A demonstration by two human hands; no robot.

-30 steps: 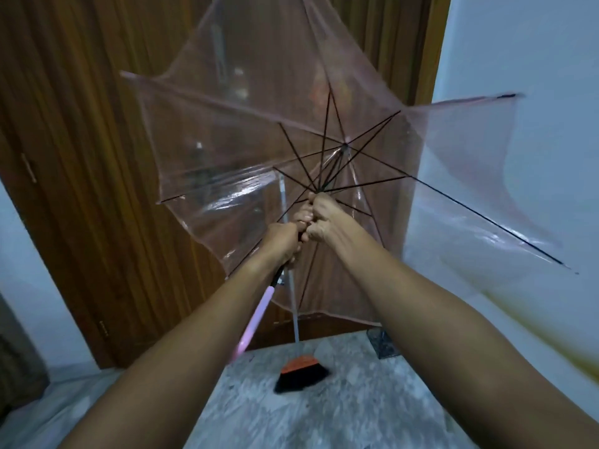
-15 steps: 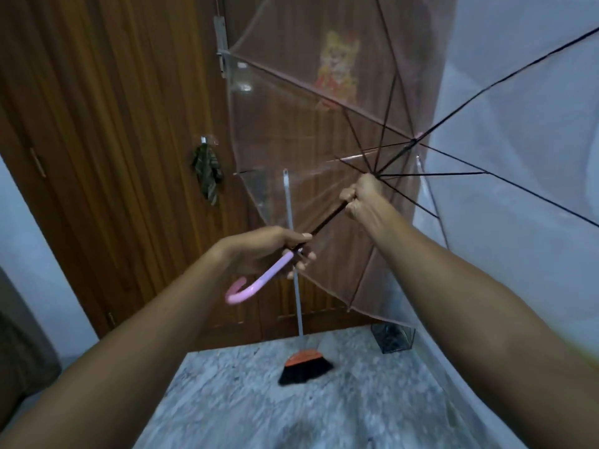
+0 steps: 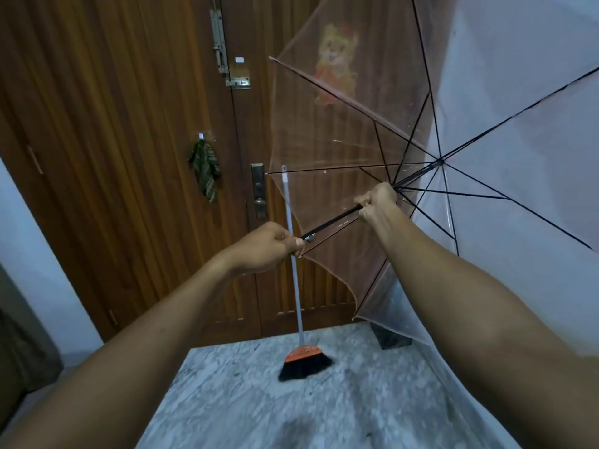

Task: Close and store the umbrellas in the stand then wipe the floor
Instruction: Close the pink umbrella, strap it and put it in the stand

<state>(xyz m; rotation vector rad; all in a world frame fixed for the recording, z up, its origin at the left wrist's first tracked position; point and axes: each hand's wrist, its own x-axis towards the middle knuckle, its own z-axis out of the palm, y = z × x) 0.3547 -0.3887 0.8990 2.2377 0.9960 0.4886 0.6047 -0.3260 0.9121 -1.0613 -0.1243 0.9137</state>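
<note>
A transparent pink-tinted umbrella [image 3: 353,150] with black ribs and a cartoon print is spread open in front of me, its canopy tilted up to the right. My left hand [image 3: 267,247] grips the lower end of its black shaft, hiding the handle. My right hand [image 3: 377,200] grips the shaft higher up, close to where the ribs meet. A dark wire umbrella stand [image 3: 393,340] sits on the floor by the wall, partly behind the canopy edge.
A broom [image 3: 303,361] with an orange head and black bristles leans against the wooden door [image 3: 129,124]. A green cloth [image 3: 205,166] hangs on a door hook. The grey marble floor [image 3: 291,409] lies below, with a white wall [image 3: 518,59] at right.
The umbrella has swung to the right and its shaft now points up-right. My hands have moved apart along the shaft. My left hand now covers the pink handle.
</note>
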